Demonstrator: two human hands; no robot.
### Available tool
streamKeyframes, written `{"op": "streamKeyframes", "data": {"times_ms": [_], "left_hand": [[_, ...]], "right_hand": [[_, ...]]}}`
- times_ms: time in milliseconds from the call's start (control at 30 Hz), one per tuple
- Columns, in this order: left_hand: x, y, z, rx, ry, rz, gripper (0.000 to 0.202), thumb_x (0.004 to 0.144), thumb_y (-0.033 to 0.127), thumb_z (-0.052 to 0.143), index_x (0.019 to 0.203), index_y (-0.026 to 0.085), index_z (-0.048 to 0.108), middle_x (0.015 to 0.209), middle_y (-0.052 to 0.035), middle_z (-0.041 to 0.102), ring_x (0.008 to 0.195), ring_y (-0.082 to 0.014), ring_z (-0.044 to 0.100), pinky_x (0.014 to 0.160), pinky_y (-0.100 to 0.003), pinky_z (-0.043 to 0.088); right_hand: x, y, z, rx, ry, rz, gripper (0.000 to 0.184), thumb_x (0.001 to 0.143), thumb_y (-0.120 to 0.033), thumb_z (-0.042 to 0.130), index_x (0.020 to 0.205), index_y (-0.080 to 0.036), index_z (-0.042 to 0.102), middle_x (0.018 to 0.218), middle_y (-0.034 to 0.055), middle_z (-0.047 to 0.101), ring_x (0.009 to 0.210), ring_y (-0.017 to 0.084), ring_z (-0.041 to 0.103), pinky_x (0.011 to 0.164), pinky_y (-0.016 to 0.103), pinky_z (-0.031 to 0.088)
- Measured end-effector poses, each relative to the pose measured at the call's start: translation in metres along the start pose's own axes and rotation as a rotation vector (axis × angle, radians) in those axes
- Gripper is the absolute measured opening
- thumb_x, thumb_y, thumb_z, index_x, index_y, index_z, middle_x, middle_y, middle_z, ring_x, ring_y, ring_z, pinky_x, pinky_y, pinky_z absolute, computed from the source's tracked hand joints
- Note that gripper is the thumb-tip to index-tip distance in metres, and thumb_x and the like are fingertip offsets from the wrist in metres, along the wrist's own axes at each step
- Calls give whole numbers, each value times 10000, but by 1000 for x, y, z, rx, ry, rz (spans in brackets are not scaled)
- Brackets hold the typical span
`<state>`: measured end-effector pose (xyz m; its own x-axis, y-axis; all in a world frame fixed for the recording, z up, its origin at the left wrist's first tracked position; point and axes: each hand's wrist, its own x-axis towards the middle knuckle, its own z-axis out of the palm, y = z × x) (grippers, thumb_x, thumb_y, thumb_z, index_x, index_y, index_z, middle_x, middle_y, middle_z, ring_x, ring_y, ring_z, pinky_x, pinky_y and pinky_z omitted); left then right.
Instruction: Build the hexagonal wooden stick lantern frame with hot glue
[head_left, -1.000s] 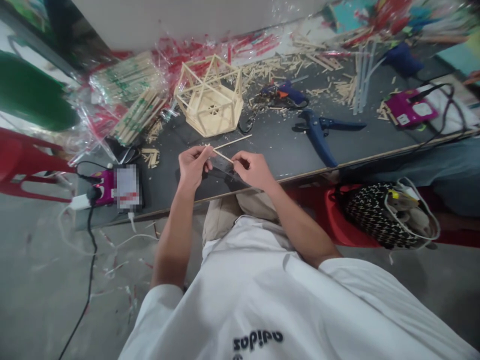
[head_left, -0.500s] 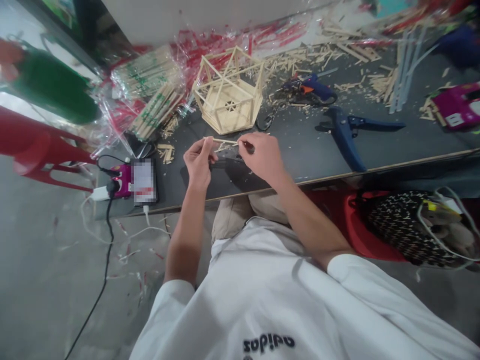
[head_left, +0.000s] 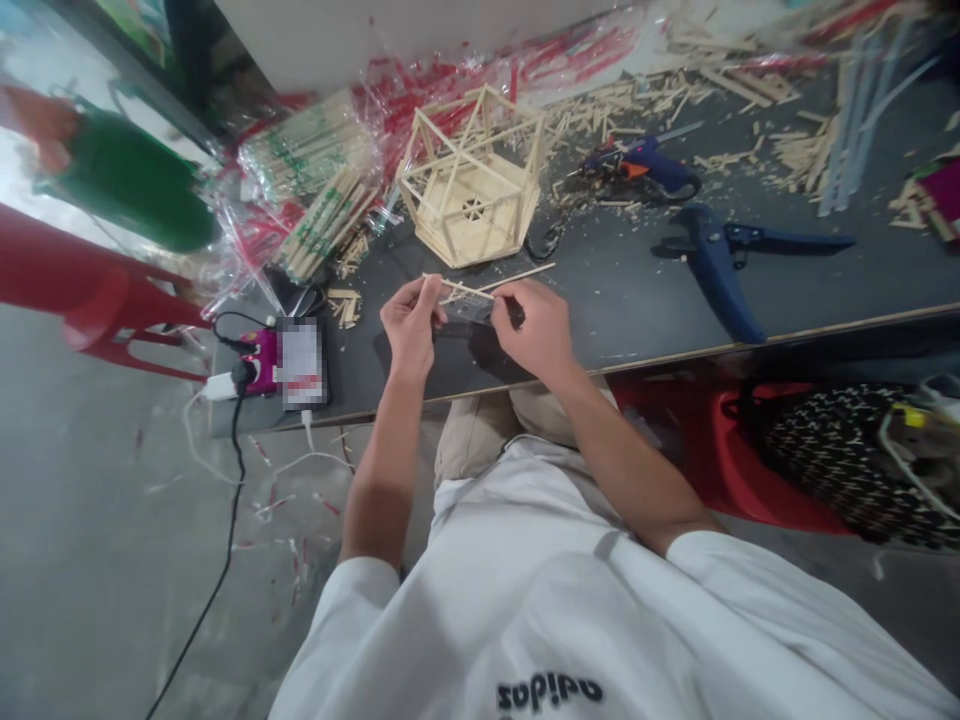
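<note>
My left hand (head_left: 409,325) pinches the left end of a thin wooden stick (head_left: 461,288) between thumb and finger. At the stick's other end, my right hand (head_left: 534,325) is closed in a pinch, so it spans the gap between both hands over the dark table. Behind it a second wooden stick (head_left: 529,273) slants up to the right, just beyond my right hand. A small grey flat piece (head_left: 469,308) shows under the sticks. Directly beyond my hands stands a six-sided wooden stick frame (head_left: 480,178) with a flat base; neither hand touches it.
A blue cutter (head_left: 720,265) and a blue glue gun (head_left: 649,165) lie to the right. Wrapped stick bundles (head_left: 322,225) sit at the left, near a phone (head_left: 302,360) and a purple power strip (head_left: 262,362). Clear glue sticks (head_left: 859,115) and wood scraps lie farther right.
The view has shifted, so the table things appear farther right. The held stick now tilts down toward my right hand. A second stick shows more clearly behind it.
</note>
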<state>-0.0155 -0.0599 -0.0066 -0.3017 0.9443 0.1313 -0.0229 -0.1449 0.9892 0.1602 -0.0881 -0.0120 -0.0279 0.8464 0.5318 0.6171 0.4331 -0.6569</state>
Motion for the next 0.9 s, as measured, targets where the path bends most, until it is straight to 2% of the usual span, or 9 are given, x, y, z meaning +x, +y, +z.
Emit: {"op": "streamKeyframes", "data": {"times_ms": [267,467,900], "left_hand": [[-1,4,0,-82,-22,-15,446,735,624,875,775,188,792,733,-4,757,437,-31,508,410,-171,355],[-2,4,0,-119,-16,-15,426,715,603,898,758,192,798,705,-7,754,418,-29,501,394,-164,347],[-1,5,0,-69,-7,-54,363,767,536,873,748,185,783,716,-15,755,428,-34,501,397,-172,348]], "right_hand": [[-2,3,3,72,62,-20,200,972,-266,505,920,-203,687,843,64,732,776,203,668,763,325,492],[-2,2,2,63,19,22,225,990,-303,486,940,-208,685,874,70,738,768,197,654,767,330,493],[-3,4,3,34,31,-3,206,978,-283,492,945,-209,681,836,57,708,716,185,623,743,325,487]]}}
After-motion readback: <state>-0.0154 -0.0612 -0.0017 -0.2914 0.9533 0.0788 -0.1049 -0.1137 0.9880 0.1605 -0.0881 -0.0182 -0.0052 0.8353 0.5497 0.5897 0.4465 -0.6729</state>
